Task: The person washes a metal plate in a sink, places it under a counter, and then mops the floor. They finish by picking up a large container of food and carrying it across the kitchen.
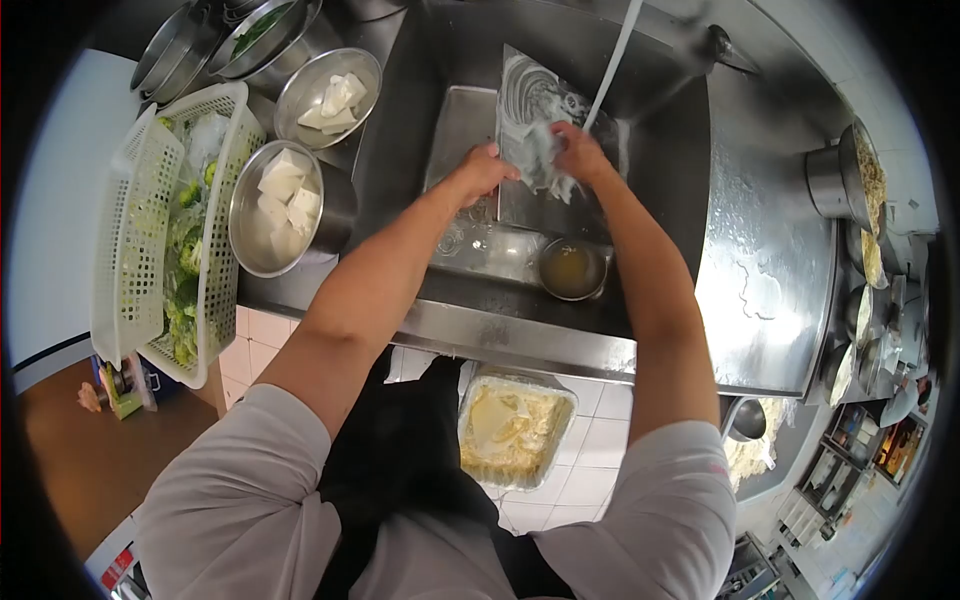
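In the sink (400, 165), a flat metal tray (522, 208) stands tilted, its face smeared with white suds. My left hand (487, 170) grips the tray's left edge, thumb over the front. Over the soapy face, my right hand (582, 155) has its fingers curled inward and slightly blurred; a whitish blur lies under them, and I cannot make out what it is. A second metal tray (462, 125) lies behind the first one. Below my right hand, a round metal bowl (572, 268) with yellowish liquid sits near the sink's front.
Two metal bowls with white blocks (290, 195) (340, 100) stand left of the sink, beside a white basket (225, 215) of bagged broccoli. A pale hose or pipe (613, 62) slants into the sink. On the floor, a container (520, 425) holds yellowish food. A wet steel counter (765, 230) lies right.
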`<state>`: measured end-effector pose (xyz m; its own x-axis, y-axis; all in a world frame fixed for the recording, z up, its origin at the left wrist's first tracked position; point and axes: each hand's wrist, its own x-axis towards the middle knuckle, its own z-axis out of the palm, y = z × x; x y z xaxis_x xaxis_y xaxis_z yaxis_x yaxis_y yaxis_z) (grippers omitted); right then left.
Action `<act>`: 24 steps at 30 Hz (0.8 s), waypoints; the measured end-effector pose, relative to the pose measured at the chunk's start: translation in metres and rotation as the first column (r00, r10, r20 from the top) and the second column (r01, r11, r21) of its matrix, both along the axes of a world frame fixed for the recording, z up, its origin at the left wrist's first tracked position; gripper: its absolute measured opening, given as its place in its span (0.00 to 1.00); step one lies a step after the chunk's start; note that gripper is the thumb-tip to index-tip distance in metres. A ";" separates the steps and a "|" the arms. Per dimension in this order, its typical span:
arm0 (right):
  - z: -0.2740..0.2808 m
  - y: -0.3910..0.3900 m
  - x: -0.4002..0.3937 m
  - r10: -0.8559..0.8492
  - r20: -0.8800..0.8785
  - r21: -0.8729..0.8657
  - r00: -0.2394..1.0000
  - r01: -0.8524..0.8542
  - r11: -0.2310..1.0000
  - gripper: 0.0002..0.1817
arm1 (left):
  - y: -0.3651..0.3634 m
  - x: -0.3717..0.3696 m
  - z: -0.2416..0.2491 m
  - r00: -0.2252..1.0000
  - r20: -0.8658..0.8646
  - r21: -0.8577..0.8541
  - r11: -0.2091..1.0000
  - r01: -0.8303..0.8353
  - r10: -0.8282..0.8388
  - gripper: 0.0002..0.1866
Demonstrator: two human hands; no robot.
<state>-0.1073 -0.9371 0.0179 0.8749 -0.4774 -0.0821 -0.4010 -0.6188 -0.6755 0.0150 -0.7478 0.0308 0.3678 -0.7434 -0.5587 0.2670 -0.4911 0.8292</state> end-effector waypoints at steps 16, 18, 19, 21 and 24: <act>0.009 0.105 -0.025 0.260 -0.016 -0.030 0.965 -0.261 0.965 0.24 | 0.006 0.004 -0.011 0.755 -0.353 0.123 0.828 -0.547 0.552 0.37; -0.011 0.091 -0.040 0.298 -0.128 0.010 0.946 -0.299 0.954 0.22 | 0.002 0.022 -0.056 0.811 -0.194 0.114 0.834 -0.541 0.552 0.36; -0.017 0.074 -0.047 0.199 -0.198 0.002 0.960 -0.203 0.979 0.22 | 0.001 0.019 -0.057 0.798 -0.260 0.081 0.836 -0.542 0.543 0.36; -0.018 0.055 -0.049 0.007 -0.329 -0.035 0.944 -0.020 0.999 0.21 | 0.000 0.014 -0.050 0.761 -0.388 0.016 0.829 -0.558 0.520 0.36; -0.018 0.104 -0.027 0.143 -0.037 -0.097 0.989 -0.146 0.985 0.24 | -0.003 0.013 -0.040 0.789 -0.223 0.192 0.819 -0.540 0.573 0.36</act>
